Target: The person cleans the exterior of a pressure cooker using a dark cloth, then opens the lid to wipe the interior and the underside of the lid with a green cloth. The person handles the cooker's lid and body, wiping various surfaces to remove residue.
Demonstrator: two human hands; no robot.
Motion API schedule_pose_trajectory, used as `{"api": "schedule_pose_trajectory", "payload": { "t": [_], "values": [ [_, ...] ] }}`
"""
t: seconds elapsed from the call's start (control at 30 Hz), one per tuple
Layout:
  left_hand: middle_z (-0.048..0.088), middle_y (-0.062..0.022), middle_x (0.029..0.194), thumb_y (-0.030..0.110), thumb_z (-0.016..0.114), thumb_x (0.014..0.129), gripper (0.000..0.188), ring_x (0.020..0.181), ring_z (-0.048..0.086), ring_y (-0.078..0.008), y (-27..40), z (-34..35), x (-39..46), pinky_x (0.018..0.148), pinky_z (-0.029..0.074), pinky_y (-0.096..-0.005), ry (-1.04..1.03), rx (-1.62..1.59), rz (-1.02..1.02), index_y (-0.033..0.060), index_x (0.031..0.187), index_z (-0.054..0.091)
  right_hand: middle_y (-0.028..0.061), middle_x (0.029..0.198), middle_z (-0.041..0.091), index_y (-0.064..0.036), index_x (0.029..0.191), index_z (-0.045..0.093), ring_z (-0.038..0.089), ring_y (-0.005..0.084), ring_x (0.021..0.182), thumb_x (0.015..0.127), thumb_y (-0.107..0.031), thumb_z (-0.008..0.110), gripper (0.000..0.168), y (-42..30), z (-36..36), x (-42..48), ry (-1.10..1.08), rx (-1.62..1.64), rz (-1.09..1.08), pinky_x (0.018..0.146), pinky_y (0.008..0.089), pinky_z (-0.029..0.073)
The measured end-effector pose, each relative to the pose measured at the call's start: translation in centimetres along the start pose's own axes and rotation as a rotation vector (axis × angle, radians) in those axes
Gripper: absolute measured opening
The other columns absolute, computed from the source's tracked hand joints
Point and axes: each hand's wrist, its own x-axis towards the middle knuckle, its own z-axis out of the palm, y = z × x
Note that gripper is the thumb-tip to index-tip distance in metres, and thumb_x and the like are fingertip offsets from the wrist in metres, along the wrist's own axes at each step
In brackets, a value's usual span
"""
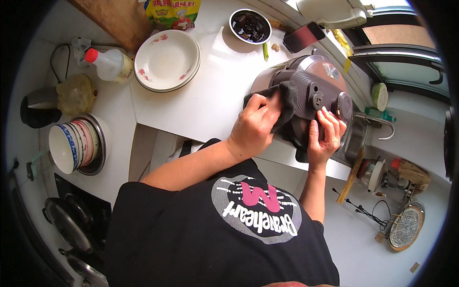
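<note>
A dark grey cloth is bunched in my left hand, pressed against the near left side of a brown electric pressure cooker. My right hand lies on the cooker's lid, its fingertips beside the round steam valve and near a round knob. Nothing is held in that hand. The cooker stands at the counter's right end, its lid towards me. Part of its front is hidden by my hands and the cloth.
Stacked plates, a bowl of dark soaked food and a phone lie behind on the white counter. Stacked bowls and a red-capped bottle stand left. A faucet rises over the sink at right.
</note>
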Motion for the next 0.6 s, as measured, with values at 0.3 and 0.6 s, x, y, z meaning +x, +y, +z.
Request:
{"api": "schedule_pose_trajectory", "payload": {
  "t": [0.3,0.6],
  "values": [
    [0.069,-0.0162,0.094,-0.01,0.054,0.066,0.032,0.091,0.059,-0.0345,-4.9,0.2,7.4,0.087,0.049,-0.0407,0.024,0.02,-0.005,-0.0022,0.095,0.064,0.0072,0.112,0.07,-0.005,0.102,0.072,0.056,0.0263,0.107,0.077,-0.002,0.074,0.026,-0.2,0.0,0.1,-0.014,-0.006,0.009,0.102,0.0386,0.04],
    [0.066,-0.0199,0.111,-0.006,0.058,0.062,0.034,0.091,0.055,-0.0316,-1.5,-0.9,2.9,0.084,0.05,-0.0384,0.007,0.039,0.065,-0.0057,0.095,0.064,0.0086,0.111,0.069,-0.004,0.102,0.072,0.056,0.0277,0.107,0.076,-0.001,0.074,0.026,-0.1,0.2,0.1,-0.018,-0.017,0.027,0.102,0.0397,0.041]
  ]
}}
